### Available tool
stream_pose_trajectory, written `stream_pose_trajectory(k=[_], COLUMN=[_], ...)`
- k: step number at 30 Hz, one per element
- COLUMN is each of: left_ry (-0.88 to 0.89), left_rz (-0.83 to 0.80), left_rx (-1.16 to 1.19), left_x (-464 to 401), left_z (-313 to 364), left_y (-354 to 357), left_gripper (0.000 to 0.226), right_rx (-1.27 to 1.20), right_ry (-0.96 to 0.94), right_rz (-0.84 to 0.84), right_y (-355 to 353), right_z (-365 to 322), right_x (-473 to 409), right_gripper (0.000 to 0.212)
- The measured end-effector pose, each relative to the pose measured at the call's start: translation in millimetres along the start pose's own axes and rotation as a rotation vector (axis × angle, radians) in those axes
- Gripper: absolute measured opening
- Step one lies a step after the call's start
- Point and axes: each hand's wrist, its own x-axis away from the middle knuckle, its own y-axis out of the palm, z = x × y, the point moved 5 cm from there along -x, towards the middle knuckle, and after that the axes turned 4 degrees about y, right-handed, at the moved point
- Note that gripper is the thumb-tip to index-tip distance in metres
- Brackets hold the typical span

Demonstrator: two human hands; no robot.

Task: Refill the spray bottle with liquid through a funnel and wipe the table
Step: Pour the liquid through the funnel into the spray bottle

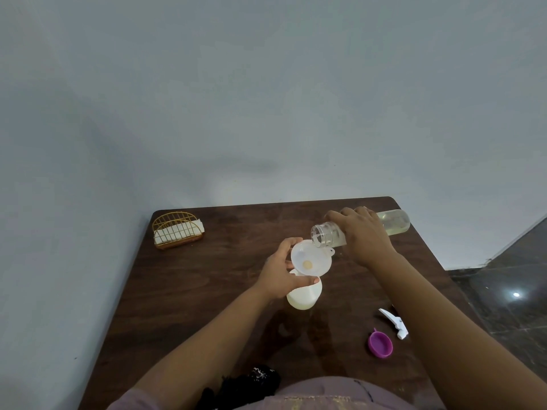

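Funnel point(310, 258) sits in the white spray bottle point(305, 294) mid-table point(207, 291), steadied by the left hand point(281, 276) curled around it. The right hand point(362, 235) grips a tilted clear refill bottle point(393, 221), mouth over the funnel. No label is readable. A purple cap point(380, 346) and trigger head point(395, 322) lie near the right edge.

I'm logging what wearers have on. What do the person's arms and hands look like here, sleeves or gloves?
Both hands, left hand and right hand, are bare, with no gloves; no rings or watch show. The forearms are uncovered; a mauve sleeve shows at the left upper arm.
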Motion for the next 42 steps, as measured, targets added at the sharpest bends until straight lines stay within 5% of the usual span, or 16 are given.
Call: stream_pose_trajectory(k=[42], left_ry=[0.000], left_rz=[-0.002], left_rx=[0.010], left_x=[-2.5], left_z=[-0.3], left_y=[0.1], left_gripper=[0.085], right_rx=[0.010], right_ry=[-0.010], right_rz=[0.037], right_y=[1.5], right_z=[0.0], right_x=[-3.9], right_gripper=[0.047])
